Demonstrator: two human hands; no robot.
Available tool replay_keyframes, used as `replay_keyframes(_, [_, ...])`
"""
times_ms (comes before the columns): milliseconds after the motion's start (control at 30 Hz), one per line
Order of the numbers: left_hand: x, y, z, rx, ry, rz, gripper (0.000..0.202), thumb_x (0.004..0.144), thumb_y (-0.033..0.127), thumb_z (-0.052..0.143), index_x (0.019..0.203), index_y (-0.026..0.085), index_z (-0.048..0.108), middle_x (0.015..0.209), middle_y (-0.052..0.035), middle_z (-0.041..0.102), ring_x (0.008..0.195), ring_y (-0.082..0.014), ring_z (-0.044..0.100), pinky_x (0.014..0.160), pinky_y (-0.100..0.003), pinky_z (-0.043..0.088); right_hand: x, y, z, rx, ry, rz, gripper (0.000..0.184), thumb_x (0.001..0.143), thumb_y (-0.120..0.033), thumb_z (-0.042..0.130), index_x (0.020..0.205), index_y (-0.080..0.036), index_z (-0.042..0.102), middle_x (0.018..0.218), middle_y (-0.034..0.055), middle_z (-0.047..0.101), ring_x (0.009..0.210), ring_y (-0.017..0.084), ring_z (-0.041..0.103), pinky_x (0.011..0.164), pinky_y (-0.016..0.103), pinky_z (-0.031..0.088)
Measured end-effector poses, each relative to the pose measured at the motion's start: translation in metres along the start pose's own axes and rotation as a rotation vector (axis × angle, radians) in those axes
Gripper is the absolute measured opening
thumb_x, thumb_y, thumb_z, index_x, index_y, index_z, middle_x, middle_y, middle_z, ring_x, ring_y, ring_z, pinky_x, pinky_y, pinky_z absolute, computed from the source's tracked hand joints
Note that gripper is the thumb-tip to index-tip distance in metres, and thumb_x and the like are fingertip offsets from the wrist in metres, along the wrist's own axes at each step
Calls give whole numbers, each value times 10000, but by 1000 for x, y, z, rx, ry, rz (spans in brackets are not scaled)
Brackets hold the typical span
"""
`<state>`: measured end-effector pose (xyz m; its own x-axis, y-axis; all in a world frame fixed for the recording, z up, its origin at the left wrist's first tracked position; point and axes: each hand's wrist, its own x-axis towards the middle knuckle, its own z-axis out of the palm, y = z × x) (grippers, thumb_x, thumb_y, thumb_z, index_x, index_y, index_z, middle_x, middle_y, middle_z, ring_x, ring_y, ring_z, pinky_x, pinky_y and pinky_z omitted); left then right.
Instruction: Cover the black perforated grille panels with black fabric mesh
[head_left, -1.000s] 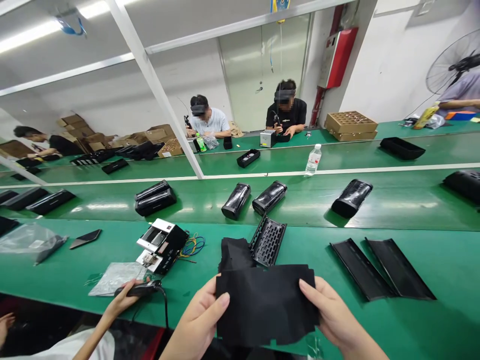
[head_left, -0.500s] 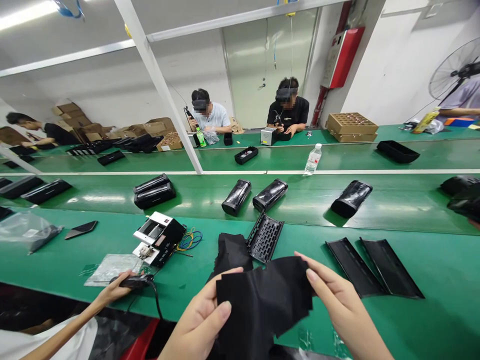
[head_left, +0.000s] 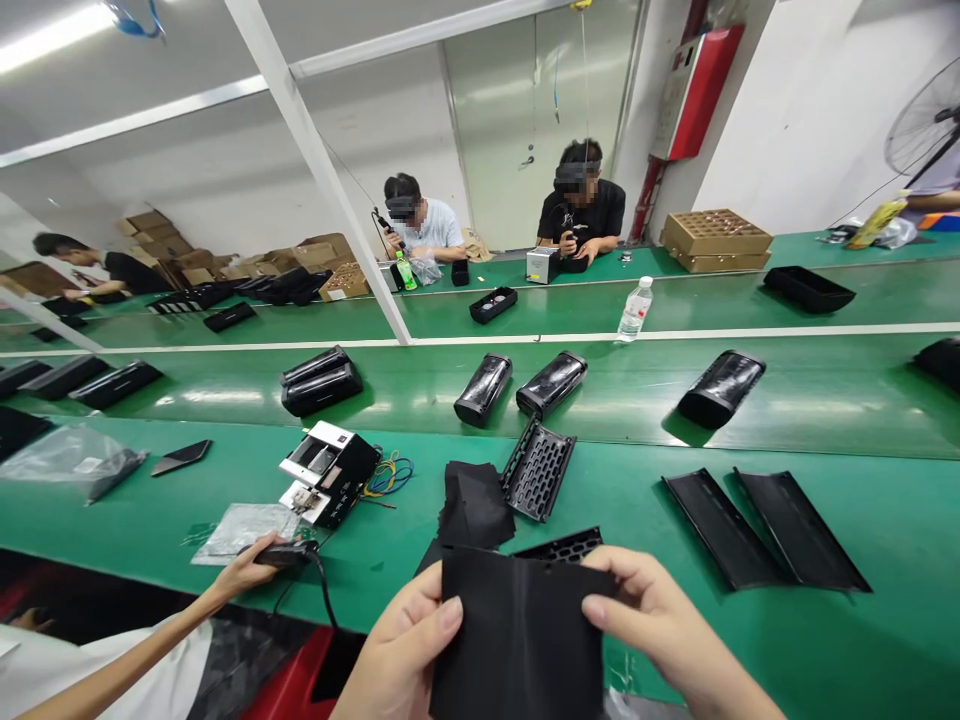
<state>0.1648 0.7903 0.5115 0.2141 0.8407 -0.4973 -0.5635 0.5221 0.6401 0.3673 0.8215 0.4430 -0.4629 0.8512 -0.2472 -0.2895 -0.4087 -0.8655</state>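
Above the near edge of the green table (head_left: pixel 892 650), a black sheet (head_left: pixel 517 640) is held between two hands: the left hand (head_left: pixel 409 640) pinches its left edge, thumb in front, and the right hand (head_left: pixel 649 620) grips it near the upper right corner. Just beyond lie a partly hidden perforated panel (head_left: pixel 562 548), more black sheets (head_left: pixel 476 505) and another perforated panel (head_left: pixel 541 475). To the left, a co-worker's hand (head_left: pixel 255 568) holds a black tool (head_left: pixel 289 553) near a black-and-white machine (head_left: pixel 330 470), its white markings too small to read. Farther back, a clear bottle (head_left: pixel 636 308) carries a label with red on it, its print illegible.
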Motion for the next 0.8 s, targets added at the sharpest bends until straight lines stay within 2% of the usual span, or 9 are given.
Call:
replay_keyframes(167, [-4, 7, -4, 49, 9, 60, 282, 636, 176, 622, 917, 185, 638, 906, -74, 680, 971, -258, 568, 892, -380, 408, -9, -22, -13, 17, 143, -78, 182, 623, -306, 673, 637, -148, 583, 545, -18, 530, 506, 79, 461, 474, 186, 351])
replay_keyframes(333, [-11, 10, -6, 43, 51, 56, 405, 625, 204, 636, 1026, 206, 587, 963, -77, 666, 1005, -284, 545, 895, -403, 408, -19, -36, -4, -40, 160, -94, 197, 630, -333, 660, 702, -153, 625, 605, 26, 599, 550, 115, 516, 501, 213, 404])
replay_keyframes(467, [-17, 13, -7, 41, 63, 59, 374, 611, 212, 652, 983, 222, 614, 994, -66, 656, 1006, -289, 543, 891, -401, 412, -22, -39, -3, -101, 150, -102, 237, 648, -364, 635, 761, -155, 635, 672, 54, 630, 587, 141, 550, 521, 235, 437])
replay_keyframes(533, [-18, 13, -8, 60, 59, 60, 358, 626, 220, 642, 983, 214, 617, 983, -70, 660, 996, -288, 550, 889, -399, 413, -20, -37, -2, -211, 187, -111, 265, 674, -385, 602, 811, -160, 625, 699, 60, 629, 610, 157, 560, 538, 257, 451])
replay_keyframes(567, [-17, 12, -9, 73, 53, 59, 357, 633, 222, 637, 989, 209, 615, 970, -72, 664, 985, -286, 557, 884, -397, 417, -17, -35, -1, -310, 259, -135, 276, 686, -388, 587, 850, -167, 613, 735, 65, 627, 652, 172, 567, 569, 275, 460])
replay_keyframes(633, [-11, 8, -10, 95, 53, 63, 358, 653, 225, 622, 1010, 205, 604, 957, -75, 667, 964, -270, 570, 872, -384, 425, -11, -27, 7, -561, 450, -270, 281, 695, -369, 578, 910, -189, 573, 829, 69, 610, 775, 198, 559, 659, 308, 463])
replay_keyframes(667, [-7, 4, -10, 100, 61, 65, 353, 667, 227, 613, 1019, 207, 598, 958, -73, 667, 953, -257, 576, 865, -372, 430, -8, -21, 14, -683, 489, -364, 267, 692, -350, 583, 911, -201, 554, 855, 64, 595, 813, 198, 546, 690, 309, 458])
replay_keyframes(700, [-3, -1, -11, 103, 72, 68, 344, 681, 233, 602, 1024, 211, 593, 962, -70, 665, 943, -244, 581, 856, -360, 435, -5, -14, 21, -787, 453, -463, 253, 681, -336, 596, 892, -207, 540, 857, 57, 583, 816, 190, 537, 695, 300, 457])
replay_keyframes(800, [11, -17, -13, 131, 119, 94, 318, 703, 250, 588, 1019, 214, 593, 994, -62, 652, 932, -211, 578, 832, -315, 440, 4, 13, 45, -1002, 124, -624, 219, 652, -338, 628, 783, -204, 515, 735, 30, 549, 680, 163, 517, 572, 264, 451])
